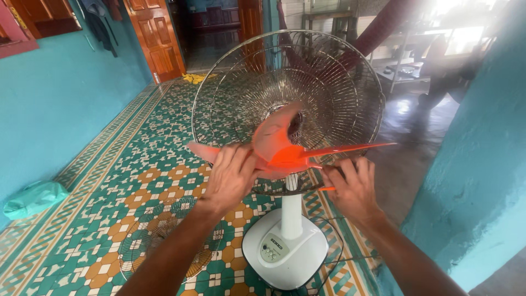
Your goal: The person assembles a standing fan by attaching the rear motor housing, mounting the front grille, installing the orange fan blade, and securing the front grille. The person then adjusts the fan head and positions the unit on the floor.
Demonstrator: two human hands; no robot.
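A standing fan rises in front of me, its rear wire guard (339, 93) mounted and the front one off. The translucent orange fan blade (279, 145) is in front of the guard's hub. My left hand (230, 178) grips the blade's left wing from below. My right hand (353, 186) holds the lower right wing, fingers curled on its edge. The white fan pole (291, 211) runs down to a white base (285, 249) with control buttons.
The detached front wire guard (164, 241) lies flat on the patterned tile floor at lower left. A teal wall (60, 93) stands left, a teal pillar (482, 164) right. A green plastic bag (34, 198) lies by the wall. A black power cord (337, 249) loops beside the base.
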